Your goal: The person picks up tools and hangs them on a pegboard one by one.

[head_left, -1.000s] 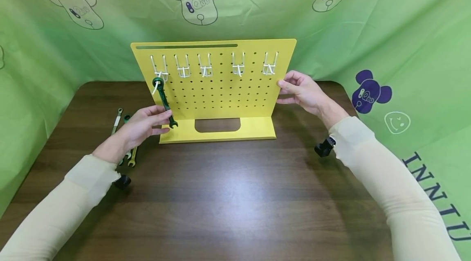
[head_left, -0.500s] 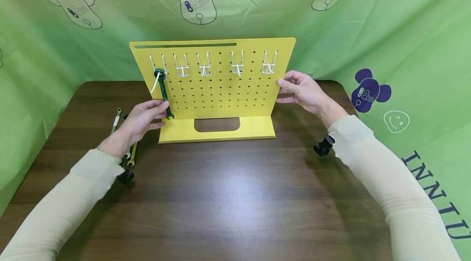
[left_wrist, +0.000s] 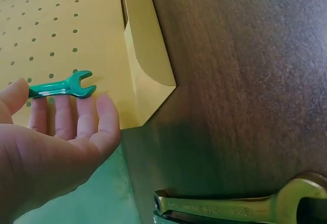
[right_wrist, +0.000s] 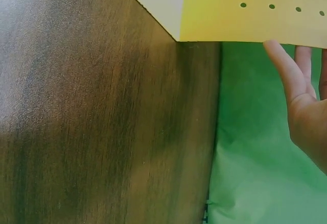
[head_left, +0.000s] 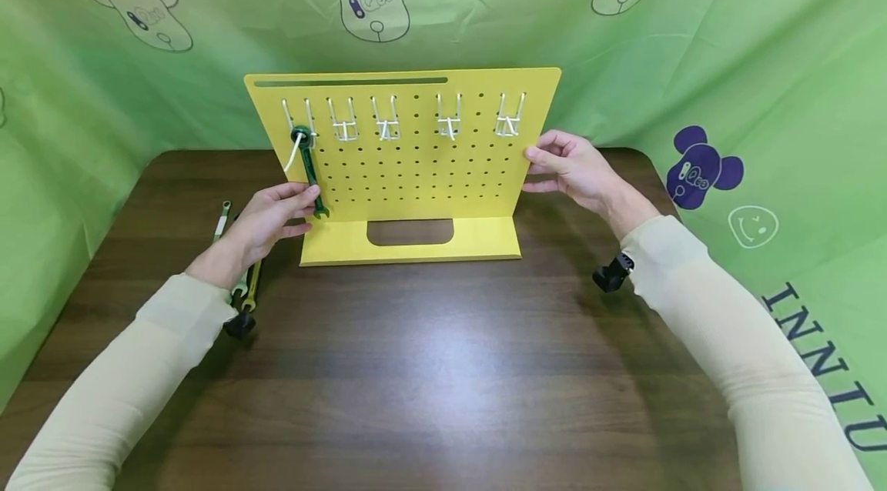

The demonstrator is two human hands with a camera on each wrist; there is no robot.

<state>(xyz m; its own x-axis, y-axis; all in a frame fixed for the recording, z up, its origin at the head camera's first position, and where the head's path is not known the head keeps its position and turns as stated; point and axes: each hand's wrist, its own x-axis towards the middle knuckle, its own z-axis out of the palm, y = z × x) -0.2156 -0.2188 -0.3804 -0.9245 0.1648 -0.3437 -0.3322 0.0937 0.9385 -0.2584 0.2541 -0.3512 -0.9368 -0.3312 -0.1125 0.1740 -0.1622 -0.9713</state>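
Observation:
A yellow pegboard point(head_left: 430, 211) stands upright on its own base near the back of the table. A green combination wrench point(head_left: 309, 168) has its ring end around the prong of the leftmost white hook point(head_left: 292, 155), its open-jaw end pointing down. My left hand point(head_left: 265, 220) pinches the wrench low on its shaft. In the left wrist view the thumb lies on the front of the wrench point(left_wrist: 57, 88) and the fingers spread behind it. My right hand point(head_left: 577, 172) holds the board's right edge, thumb at the front, other fingers behind.
Several white hooks point(head_left: 449, 126) line the board's upper part. Left of the board, partly hidden by my left arm, lie more wrenches, among them a gold-coloured wrench point(head_left: 253, 285) and one with a white label point(head_left: 221, 225). A green printed curtain point(head_left: 478, 21) hangs behind the table.
My left hand has moved up and slightly left with the wrench, bringing its ring end farther along the prong, closer to the board. The right hand keeps its place on the board's edge.

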